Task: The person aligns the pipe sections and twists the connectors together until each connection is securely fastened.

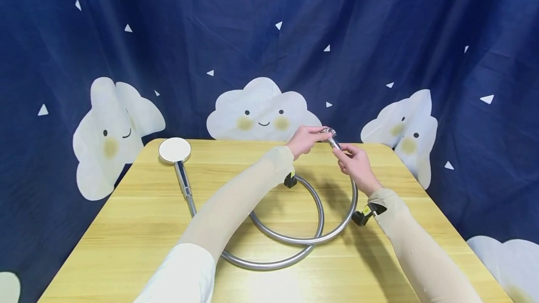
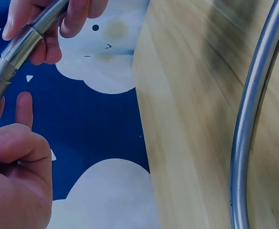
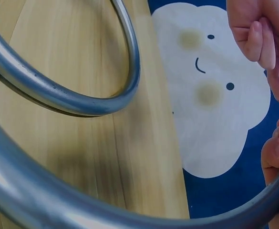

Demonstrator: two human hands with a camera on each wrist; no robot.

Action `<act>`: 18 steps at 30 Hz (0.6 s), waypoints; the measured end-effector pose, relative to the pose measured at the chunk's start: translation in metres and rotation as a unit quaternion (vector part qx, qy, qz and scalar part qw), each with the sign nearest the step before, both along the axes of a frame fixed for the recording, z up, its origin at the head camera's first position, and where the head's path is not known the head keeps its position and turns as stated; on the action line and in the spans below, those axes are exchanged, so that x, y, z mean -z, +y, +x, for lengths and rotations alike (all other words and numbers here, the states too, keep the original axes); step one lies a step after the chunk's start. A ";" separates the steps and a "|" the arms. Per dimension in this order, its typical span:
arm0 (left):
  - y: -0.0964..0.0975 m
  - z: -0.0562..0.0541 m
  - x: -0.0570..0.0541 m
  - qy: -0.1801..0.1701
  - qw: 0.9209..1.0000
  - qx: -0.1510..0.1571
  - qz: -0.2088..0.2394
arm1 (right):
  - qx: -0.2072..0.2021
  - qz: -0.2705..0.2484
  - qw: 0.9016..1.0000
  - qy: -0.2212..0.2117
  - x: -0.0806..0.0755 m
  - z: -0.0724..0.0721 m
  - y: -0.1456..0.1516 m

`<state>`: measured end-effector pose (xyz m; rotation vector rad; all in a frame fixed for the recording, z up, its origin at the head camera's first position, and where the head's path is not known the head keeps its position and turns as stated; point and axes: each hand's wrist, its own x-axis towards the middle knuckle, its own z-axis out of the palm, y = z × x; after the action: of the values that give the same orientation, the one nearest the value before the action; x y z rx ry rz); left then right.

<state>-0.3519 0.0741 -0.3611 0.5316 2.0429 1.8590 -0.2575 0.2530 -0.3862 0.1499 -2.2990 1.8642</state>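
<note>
A silver shower hose loops over the table and rises at its far end into both hands. My left hand pinches a small chrome fitting at that raised end, between thumb and fingers. Just below it, my right hand grips the hose end by its smooth metal sleeve. The fitting sits in line with the sleeve at the left edge of the left wrist view, partly cut off. In the right wrist view, the hose curves up toward the right hand, below the left hand.
A shower head with a round white face lies at the table's back left, its chrome handle joined to the hose's other end. The wooden table ends at a dark blue curtain with white clouds.
</note>
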 end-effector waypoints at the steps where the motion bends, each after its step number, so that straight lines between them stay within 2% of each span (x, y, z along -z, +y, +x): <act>1: 0.000 0.000 0.000 -0.001 1.000 0.001 -0.002 | 0.001 -0.002 1.000 0.000 0.000 0.000 0.000; 6: 0.000 -0.003 0.001 -0.007 1.000 0.006 0.005 | -0.012 0.009 1.000 0.001 0.001 0.000 -0.001; 12: -0.003 0.005 -0.001 0.004 0.999 0.010 0.040 | -0.031 0.033 0.999 0.003 0.001 0.000 0.000; 18: -0.004 0.008 -0.003 -0.003 0.998 0.018 0.065 | -0.011 0.012 1.000 0.000 0.000 0.001 0.001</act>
<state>-0.3438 0.0701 -0.3578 0.5910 1.9044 1.9780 -0.2564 0.2535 -0.3859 0.1803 -2.3292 1.8485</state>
